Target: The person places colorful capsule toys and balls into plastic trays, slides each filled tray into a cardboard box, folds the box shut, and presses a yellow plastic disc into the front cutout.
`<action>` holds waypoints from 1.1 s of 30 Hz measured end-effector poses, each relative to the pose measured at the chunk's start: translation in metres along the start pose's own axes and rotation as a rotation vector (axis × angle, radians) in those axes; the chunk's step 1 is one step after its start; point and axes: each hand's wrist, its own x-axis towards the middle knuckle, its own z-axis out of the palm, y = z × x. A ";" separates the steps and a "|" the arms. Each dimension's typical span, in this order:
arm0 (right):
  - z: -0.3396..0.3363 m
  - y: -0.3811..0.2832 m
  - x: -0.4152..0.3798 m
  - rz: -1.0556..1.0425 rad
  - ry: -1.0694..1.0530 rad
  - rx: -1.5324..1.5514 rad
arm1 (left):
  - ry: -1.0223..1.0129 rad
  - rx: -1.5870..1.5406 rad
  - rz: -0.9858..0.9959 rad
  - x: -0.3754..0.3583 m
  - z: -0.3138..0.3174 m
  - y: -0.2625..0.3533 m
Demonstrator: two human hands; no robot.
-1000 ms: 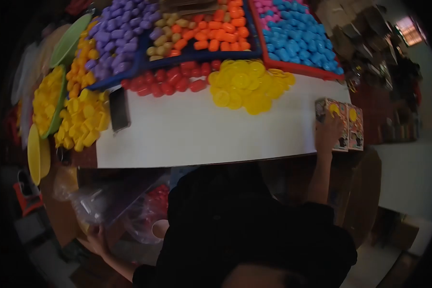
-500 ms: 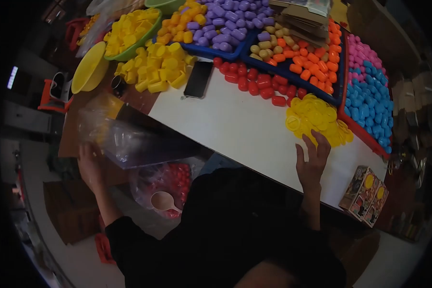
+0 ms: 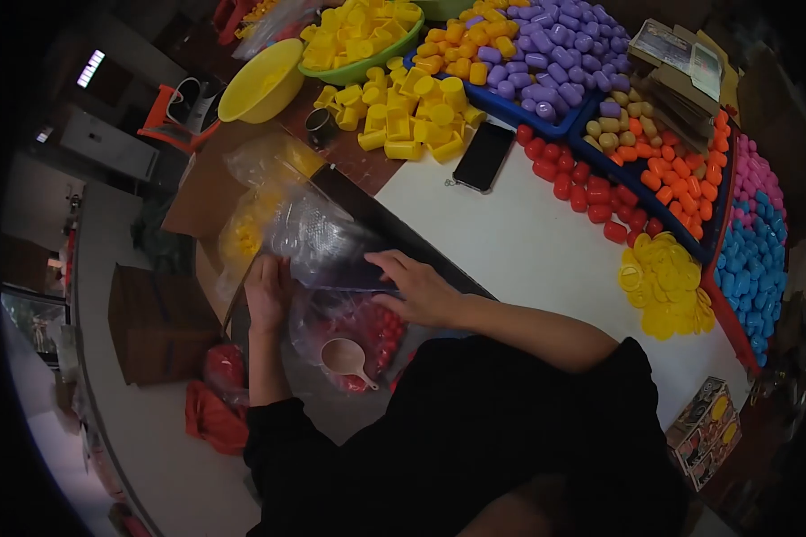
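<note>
A clear plastic bag [image 3: 318,234] lies over an open cardboard box at the table's left edge. My left hand [image 3: 267,291] pinches the bag's lower left part, fingers closed. At the bag's right side my right hand [image 3: 414,285] has its fingers apart, thumb below and fingertips near the plastic. Beneath the hands a second clear bag with red pieces [image 3: 390,336] holds a white scoop [image 3: 343,357]. Yellow discs [image 3: 663,285] are heaped on the white tabletop [image 3: 510,237], far from both hands.
A black phone [image 3: 484,157] lies near yellow cups [image 3: 421,116] and red capsules [image 3: 591,190]. Behind are a blue tray [image 3: 546,123] of capsules, a red-edged tray [image 3: 734,327] and a yellow bowl [image 3: 261,82]. A cardboard box [image 3: 166,327] stands lower left; small printed boxes [image 3: 706,432] sit lower right.
My right hand has left the yellow discs and moved left to the clear bag. My left hand is now closer to it, at the bag's lower edge. The view has shifted leftward.
</note>
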 end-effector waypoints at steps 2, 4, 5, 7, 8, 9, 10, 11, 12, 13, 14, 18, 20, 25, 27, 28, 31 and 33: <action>0.027 -0.004 0.036 -0.091 0.110 -0.014 | -0.007 0.033 0.061 0.000 -0.005 -0.006; 0.045 0.001 0.070 -0.209 0.376 -0.237 | 0.004 0.049 0.083 -0.004 -0.008 -0.013; 0.047 0.005 0.080 -0.211 0.376 -0.227 | 0.000 0.058 0.081 -0.006 -0.007 -0.017; 0.046 0.014 0.097 -0.141 0.217 -0.343 | -0.040 0.006 0.095 -0.009 -0.001 -0.025; 0.046 0.025 0.103 -0.227 0.245 -0.405 | -0.030 0.006 0.089 -0.009 0.003 -0.025; 0.042 0.028 0.109 -0.232 0.234 -0.414 | -0.044 -0.047 0.108 -0.010 0.008 -0.023; 0.038 0.030 0.112 -0.312 0.289 -0.521 | -0.058 -0.103 0.124 -0.012 0.013 -0.022; 0.035 0.032 0.111 -0.392 0.341 -0.625 | -0.050 -0.113 0.109 -0.016 0.017 -0.024; 0.032 0.032 0.107 -0.395 0.324 -0.632 | -0.068 -0.146 0.063 -0.018 0.021 -0.026; 0.028 0.032 0.103 -0.523 0.264 -0.705 | -0.086 -0.179 0.022 -0.020 0.025 -0.028; 0.026 0.033 0.102 -0.652 0.207 -0.777 | -0.078 -0.187 0.018 -0.020 0.026 -0.029; 0.038 0.039 0.106 -0.764 0.159 -0.817 | -0.086 -0.255 -0.034 -0.019 0.024 -0.028; 0.041 0.042 0.106 -0.762 0.126 -0.854 | -0.091 -0.277 -0.045 -0.017 0.018 -0.031; 0.039 0.047 0.096 -0.708 0.073 -0.962 | 0.392 -0.582 -0.324 0.000 -0.014 -0.069; 0.037 0.041 0.083 -0.648 0.011 -1.022 | 0.555 -0.404 -0.284 0.029 -0.043 -0.048; 0.026 0.026 0.073 -0.623 0.096 -0.860 | 0.746 -0.676 -0.220 0.039 -0.049 -0.038; -0.008 -0.001 0.024 -0.575 0.351 -0.566 | 0.823 -1.516 -0.345 0.047 -0.031 0.027; -0.032 -0.012 -0.016 -0.591 0.579 -0.801 | 0.447 -1.741 -0.535 0.035 0.007 0.078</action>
